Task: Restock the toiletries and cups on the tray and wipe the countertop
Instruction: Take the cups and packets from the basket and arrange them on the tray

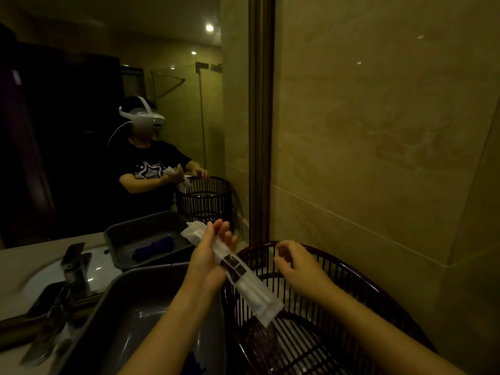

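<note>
My left hand grips a long white packet of toiletries, a wrapped toothbrush kit with a dark label, held slanting over the dark slatted basket. The packet's lower end hangs inside the basket's rim. My right hand hovers over the basket's far side with its fingers curled loosely; nothing shows in it. A grey plastic tray sits under my left forearm, left of the basket.
A wall mirror behind the counter reflects the person, the tray and the basket. Left of the tray is a white basin with a dark metal faucet. A marble wall closes the right side.
</note>
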`<state>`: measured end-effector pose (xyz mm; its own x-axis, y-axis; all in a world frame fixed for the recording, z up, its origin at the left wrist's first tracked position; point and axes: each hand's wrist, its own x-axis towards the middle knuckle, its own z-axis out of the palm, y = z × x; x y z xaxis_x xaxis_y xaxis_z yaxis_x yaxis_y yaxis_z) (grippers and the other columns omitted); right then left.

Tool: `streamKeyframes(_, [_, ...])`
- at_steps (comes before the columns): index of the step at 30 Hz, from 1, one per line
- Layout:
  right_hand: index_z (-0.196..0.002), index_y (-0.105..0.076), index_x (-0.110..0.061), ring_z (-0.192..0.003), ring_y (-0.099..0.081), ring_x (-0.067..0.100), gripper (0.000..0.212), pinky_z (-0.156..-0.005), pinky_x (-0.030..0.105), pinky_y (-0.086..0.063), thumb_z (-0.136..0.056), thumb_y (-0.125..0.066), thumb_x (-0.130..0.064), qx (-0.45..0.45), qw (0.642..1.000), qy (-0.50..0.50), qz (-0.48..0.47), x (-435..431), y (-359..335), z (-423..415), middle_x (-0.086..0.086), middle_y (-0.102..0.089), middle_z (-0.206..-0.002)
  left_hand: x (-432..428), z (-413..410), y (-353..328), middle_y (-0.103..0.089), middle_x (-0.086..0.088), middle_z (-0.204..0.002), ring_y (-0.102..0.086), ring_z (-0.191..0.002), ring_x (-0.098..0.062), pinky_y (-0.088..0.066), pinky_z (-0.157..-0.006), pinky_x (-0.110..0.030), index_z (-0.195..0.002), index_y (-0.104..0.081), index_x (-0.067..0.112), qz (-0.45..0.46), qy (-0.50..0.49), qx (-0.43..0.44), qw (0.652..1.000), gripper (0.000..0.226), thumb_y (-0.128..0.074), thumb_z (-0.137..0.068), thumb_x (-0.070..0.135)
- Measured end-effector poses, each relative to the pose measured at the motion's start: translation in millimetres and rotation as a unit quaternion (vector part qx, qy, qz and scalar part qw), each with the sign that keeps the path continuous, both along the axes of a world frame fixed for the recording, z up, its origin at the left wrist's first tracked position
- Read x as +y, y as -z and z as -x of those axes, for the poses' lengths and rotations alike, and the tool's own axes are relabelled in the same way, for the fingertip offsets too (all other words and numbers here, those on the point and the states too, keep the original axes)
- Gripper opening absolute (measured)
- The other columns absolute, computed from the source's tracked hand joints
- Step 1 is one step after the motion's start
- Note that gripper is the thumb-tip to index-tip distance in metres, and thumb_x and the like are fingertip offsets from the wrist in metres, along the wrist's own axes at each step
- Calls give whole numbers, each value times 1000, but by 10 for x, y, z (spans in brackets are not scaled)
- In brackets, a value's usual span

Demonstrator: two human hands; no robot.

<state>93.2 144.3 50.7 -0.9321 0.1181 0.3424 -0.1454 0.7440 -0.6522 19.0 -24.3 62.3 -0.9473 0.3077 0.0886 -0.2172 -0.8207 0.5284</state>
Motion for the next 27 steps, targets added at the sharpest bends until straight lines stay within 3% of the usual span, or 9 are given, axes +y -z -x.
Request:
streamKeyframes(2, [-132,-43,-15,-106,-55,18,43,-89,29,-49,-93,-51,-32,-129,992,-2,-19,179,162,114,7,-55,-123,-70,16,18,-59,7,-53,-53,-42,-3,-47,-40,-15,-76,-55,18,-12,9,-18,1000,25,-44,-92,33])
streamKeyframes(6, [-147,-19,-18,-134,-39,23,79,-111,35,-36,-85,-60,-45,-371,920,-71,-104,378,523,331,8,-34,-150,-174,63,92,-47,7,-46,-41,-36,-3,-38,-35,-13,-70,-52,19,-55,33,-21,998,25,-49,-86,37])
streamKeyframes(9, [-150,-3,-22,-145,-19,26,97,-118,40,-23,-80,-65,-48,-445,880,-76,-148,382,793,474,4,-12,-159,-244,98,173,-41,6,-43,-37,-33,-4,-31,-33,-11,-63,-51,19,-80,54,-7,995,28,-52,-80,42])
streamKeyframes(12, [-150,-1,-21,-145,-16,27,104,-118,41,-22,-76,-72,-42,-444,884,-74,-126,293,1068,539,5,-9,-160,-294,132,263,-38,5,-39,-36,-30,-6,-27,-33,-10,-56,-50,18,-86,70,7,994,37,-47,-82,45])
streamKeyframes(17, [-147,-13,-16,-138,-31,25,100,-114,40,-31,-72,-79,-25,-369,922,-115,-22,116,1531,495,8,-30,-151,-285,197,388,-37,4,-37,-35,-30,-7,-27,-32,-13,-52,-47,17,-82,87,-6,993,46,-41,-88,45])
streamKeyframes(20, [-148,-6,-10,-138,-31,26,102,-113,40,-32,-75,-77,-15,-341,931,-110,73,52,1761,511,12,-26,-151,-249,215,470,-37,4,-36,-35,-29,-7,-28,-31,-14,-50,-47,17,-76,105,-23,991,51,-37,-91,46])
streamKeyframes(23, [-146,-11,-11,-133,-38,26,103,-108,38,-39,-71,-80,-15,-309,934,-87,158,32,1919,554,11,-32,-147,-227,208,516,-38,5,-36,-36,-29,-7,-29,-32,-13,-50,-47,17,-82,125,-28,988,48,-40,-90,44])
streamKeyframes(25, [-142,-17,-15,-122,-48,21,98,-93,24,-49,-69,-82,-19,-306,930,-75,188,47,2001,580,7,-41,-138,-213,205,519,-38,5,-36,-36,-29,-7,-28,-32,-13,-51,-46,17,-82,133,-21,987,45,-42,-87,43])
streamKeyframes(27, [-134,-23,-20,-103,-53,10,90,-67,8,-49,-67,-83,-23,-312,926,-70,202,67,2053,587,2,-48,-125,-192,199,512,-38,4,-36,-37,-29,-7,-29,-32,-13,-51,-46,17,-81,138,-15,987,44,-42,-87,43])
